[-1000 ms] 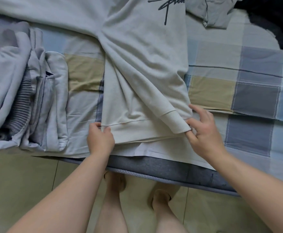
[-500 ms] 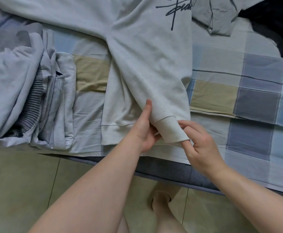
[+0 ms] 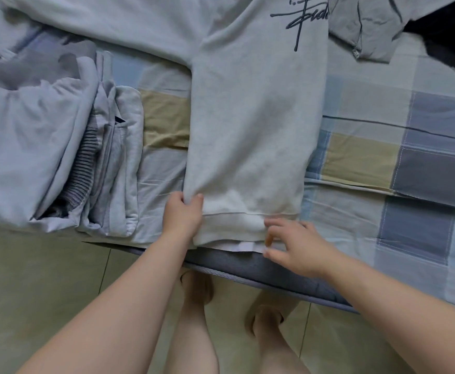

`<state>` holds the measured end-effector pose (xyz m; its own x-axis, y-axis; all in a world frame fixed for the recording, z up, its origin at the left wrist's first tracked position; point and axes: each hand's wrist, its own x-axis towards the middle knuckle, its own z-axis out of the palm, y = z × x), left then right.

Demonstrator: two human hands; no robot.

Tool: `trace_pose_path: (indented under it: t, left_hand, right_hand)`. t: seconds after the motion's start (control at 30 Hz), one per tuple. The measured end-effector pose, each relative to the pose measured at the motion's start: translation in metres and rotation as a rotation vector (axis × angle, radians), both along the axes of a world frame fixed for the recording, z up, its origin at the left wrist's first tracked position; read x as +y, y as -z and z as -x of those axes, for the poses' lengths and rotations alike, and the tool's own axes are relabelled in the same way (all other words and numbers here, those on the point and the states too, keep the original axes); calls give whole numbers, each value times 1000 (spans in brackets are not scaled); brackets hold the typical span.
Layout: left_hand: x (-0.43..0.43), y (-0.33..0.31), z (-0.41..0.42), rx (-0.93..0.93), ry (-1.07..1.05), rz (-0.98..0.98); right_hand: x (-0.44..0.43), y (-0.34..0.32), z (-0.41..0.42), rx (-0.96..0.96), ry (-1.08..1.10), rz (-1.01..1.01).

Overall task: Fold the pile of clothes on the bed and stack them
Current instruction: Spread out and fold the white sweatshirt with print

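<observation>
A light grey sweatshirt (image 3: 253, 117) with dark script lettering lies spread on the bed, its hem at the near edge. My left hand (image 3: 184, 214) grips the sweatshirt's lower left edge, fingers curled over the fabric. At the lower right of the hem my right hand (image 3: 294, 247) hovers with fingers spread and lightly curved, fingertips touching the hem band; it holds nothing. One sleeve stretches away to the upper left. A stack of folded pale clothes (image 3: 59, 157) sits to the left.
The bed carries a checked sheet (image 3: 399, 163) in blue, grey and tan. A grey garment (image 3: 364, 25) and a dark one (image 3: 448, 36) lie at the upper right. The mattress edge (image 3: 261, 268) runs below the hem, with tiled floor and my bare feet beneath.
The right sleeve, held by both hands at its cuff, is now folded out of sight. My left hand moved left to the sweatshirt's side edge; my right hand released and opened.
</observation>
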<state>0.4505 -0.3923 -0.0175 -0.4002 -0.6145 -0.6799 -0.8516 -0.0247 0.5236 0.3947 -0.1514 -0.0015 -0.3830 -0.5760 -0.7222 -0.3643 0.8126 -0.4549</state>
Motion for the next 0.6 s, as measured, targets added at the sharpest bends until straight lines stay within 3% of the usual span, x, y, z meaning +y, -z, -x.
trace_pose_path:
  t: [0.1, 0.2, 0.27, 0.37, 0.47, 0.6]
  left_hand:
    - [0, 8, 7, -11, 20, -23]
    - [-4, 14, 4, -21, 102, 141]
    - [-9, 19, 0, -91, 173, 204]
    - [-15, 23, -2, -174, 238, 252]
    - [-19, 27, -1, -99, 247, 276]
    - [-21, 29, 4, -11, 208, 78]
  right_hand:
    - [-8, 7, 3, 90, 374, 198]
    - [-6, 23, 8, 295, 548, 53]
    - [-6, 27, 13, 173, 752, -8]
    - [-14, 29, 18, -155, 1147, 103]
    - [-19, 38, 21, -209, 1253, 36]
    - [-20, 53, 17, -311, 1415, 75]
